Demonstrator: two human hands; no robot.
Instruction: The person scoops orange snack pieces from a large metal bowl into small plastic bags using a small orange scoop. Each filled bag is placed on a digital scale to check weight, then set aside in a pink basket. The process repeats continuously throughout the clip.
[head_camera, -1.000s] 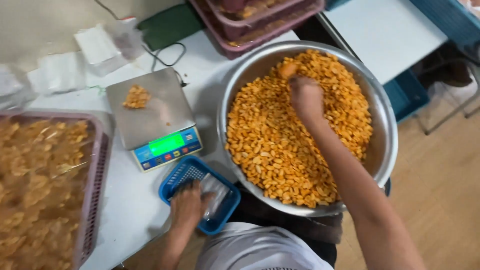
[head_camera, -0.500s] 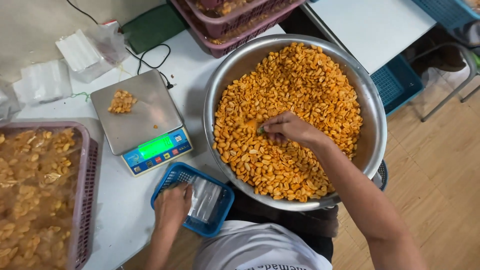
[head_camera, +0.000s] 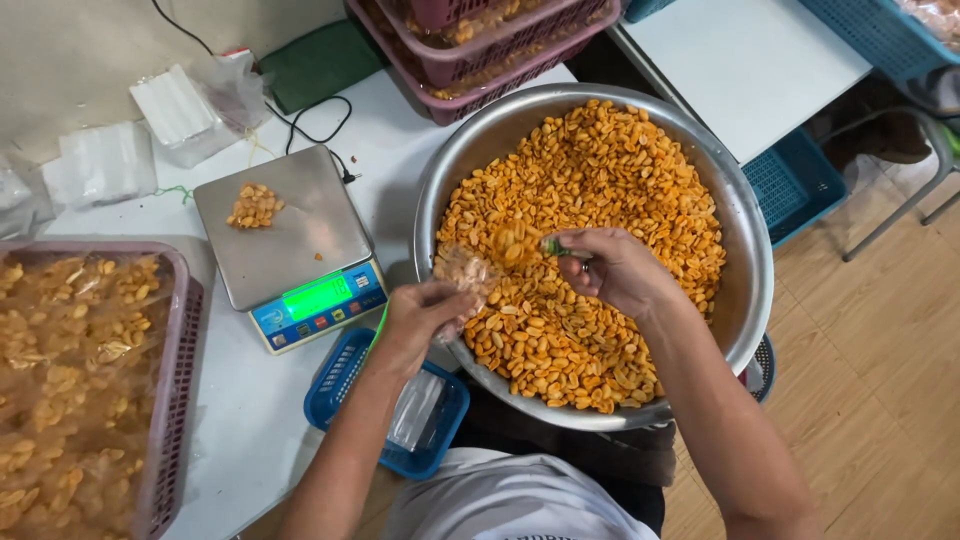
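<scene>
bowl of orange nuts sits right of the scale. left hand, on the blue basket a second ago, is now raised to the rim, pinching a small clear bag open. right hand is clenched on a scoop of nuts beside it: filling under way.

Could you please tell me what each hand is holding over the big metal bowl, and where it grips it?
The left hand pinches a small clear bag at its lower side. The right hand is closed on a small scoop, mostly hidden in the fist.
</scene>
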